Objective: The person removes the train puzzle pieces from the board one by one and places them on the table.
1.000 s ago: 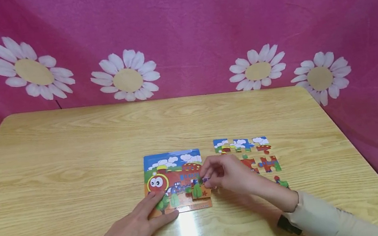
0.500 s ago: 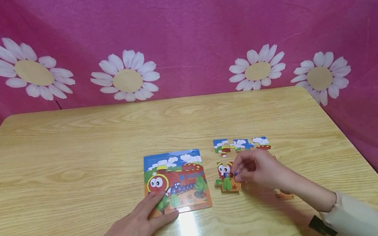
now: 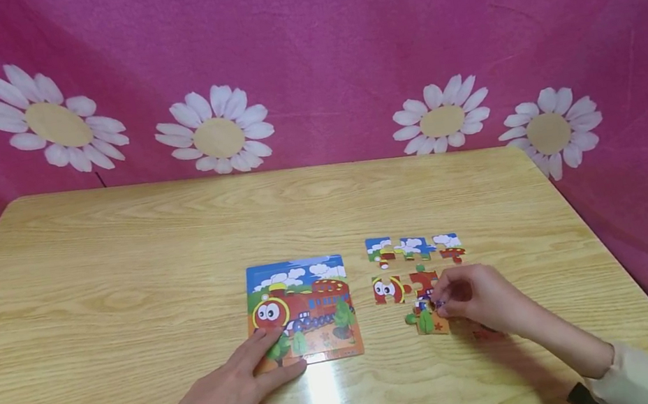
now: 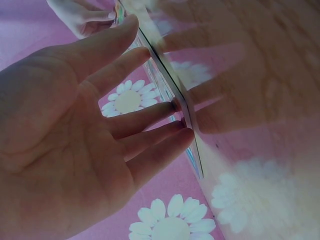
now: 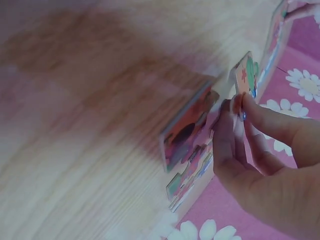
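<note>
My left hand [image 3: 221,396] lies with extended fingers on the lower left edge of a train picture board [image 3: 311,282]. In the left wrist view those fingertips touch the board's edge [image 4: 172,82]. To the right, my right hand [image 3: 484,297] pinches a jigsaw piece [image 3: 432,323] between thumb and fingers; it has a green tree and a red star on orange. In the right wrist view this jigsaw piece [image 5: 245,75] looks tilted up from the table. Another orange jigsaw piece [image 5: 187,130] lies close by, mostly hidden by my right hand in the head view.
Behind the held piece, loose jigsaw pieces stand in rows: a top row with a cloud piece [image 3: 414,247], and a middle row with an eyes piece [image 3: 387,289]. The wooden table [image 3: 119,277] meets a pink flowered cloth [image 3: 307,56] at the back.
My right hand has carried the tree-and-star jigsaw piece from over the board's lower right corner rightward to the loose pieces. The eyes piece is uncovered now. My left hand has stayed in place.
</note>
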The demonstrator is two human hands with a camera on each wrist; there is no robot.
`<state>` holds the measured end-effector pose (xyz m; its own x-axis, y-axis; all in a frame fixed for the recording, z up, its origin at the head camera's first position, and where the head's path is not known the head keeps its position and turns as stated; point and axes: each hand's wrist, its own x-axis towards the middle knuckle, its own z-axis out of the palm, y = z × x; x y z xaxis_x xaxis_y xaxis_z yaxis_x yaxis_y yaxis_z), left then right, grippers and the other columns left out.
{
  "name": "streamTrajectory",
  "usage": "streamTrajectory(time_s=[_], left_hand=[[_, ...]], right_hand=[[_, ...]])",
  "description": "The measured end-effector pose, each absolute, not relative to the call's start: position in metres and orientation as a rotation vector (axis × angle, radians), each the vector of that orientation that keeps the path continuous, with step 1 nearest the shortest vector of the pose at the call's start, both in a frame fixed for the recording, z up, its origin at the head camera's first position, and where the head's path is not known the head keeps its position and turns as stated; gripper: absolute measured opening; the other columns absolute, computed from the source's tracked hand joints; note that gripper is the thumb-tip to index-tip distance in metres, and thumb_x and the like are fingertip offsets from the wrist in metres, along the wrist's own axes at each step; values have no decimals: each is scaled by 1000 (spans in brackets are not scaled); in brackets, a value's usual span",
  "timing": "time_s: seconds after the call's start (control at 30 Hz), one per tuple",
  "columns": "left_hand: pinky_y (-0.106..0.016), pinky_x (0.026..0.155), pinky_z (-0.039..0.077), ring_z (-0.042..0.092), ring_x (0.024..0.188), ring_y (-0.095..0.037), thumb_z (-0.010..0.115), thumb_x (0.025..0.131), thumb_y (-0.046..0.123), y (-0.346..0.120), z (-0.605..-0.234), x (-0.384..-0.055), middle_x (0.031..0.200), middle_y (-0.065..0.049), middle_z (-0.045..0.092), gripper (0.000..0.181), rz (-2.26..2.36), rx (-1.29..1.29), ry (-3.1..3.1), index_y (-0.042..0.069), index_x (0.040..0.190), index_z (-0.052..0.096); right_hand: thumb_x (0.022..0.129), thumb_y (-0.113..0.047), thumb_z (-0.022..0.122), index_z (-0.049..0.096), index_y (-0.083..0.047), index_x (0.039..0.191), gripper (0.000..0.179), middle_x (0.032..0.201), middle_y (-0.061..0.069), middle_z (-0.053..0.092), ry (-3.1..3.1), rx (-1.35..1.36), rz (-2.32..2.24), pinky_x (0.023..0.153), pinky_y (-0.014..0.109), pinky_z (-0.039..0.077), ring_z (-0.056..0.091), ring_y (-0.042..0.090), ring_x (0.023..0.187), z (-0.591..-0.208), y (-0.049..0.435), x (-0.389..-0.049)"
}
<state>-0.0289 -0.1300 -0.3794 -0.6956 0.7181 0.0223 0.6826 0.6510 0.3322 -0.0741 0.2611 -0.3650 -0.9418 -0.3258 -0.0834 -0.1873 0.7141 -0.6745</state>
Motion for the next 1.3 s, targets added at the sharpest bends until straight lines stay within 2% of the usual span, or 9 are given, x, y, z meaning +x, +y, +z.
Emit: streamTrajectory(time_s=[0.5,0.73,1.03,1.3], left_hand=[[-40,80,55,37,136,-26,69,91,36,-127,-377,-31,156,-13,31,50,492,1156,2726,29,140,57],[-40,84,54,39,135,-27,68,92,35,-127,-377,-31,153,-15,35,50,460,1196,2742,27,140,57],[-42,85,54,41,134,-29,69,92,33,-129,-376,-31,154,-16,34,51,464,1230,2763,28,140,56],[-41,85,54,43,133,-30,69,91,36,-133,-373,-30,154,-18,32,53,453,1172,2764,29,141,56]], right_hand=[[72,4,83,70,-12,78,21,78,-5,65,2898,-412,-899,58,22,50,57,3,67,-371,264,-56],[75,3,82,70,-11,79,19,78,-6,67,2906,-438,-911,61,22,52,59,3,69,-367,258,-59],[80,7,75,71,-6,85,15,79,-2,68,2737,-506,-1074,62,23,53,62,7,69,-359,221,-73],[82,11,71,70,-1,91,15,84,3,70,2550,-635,-1229,67,25,54,66,11,76,-364,172,-90]])
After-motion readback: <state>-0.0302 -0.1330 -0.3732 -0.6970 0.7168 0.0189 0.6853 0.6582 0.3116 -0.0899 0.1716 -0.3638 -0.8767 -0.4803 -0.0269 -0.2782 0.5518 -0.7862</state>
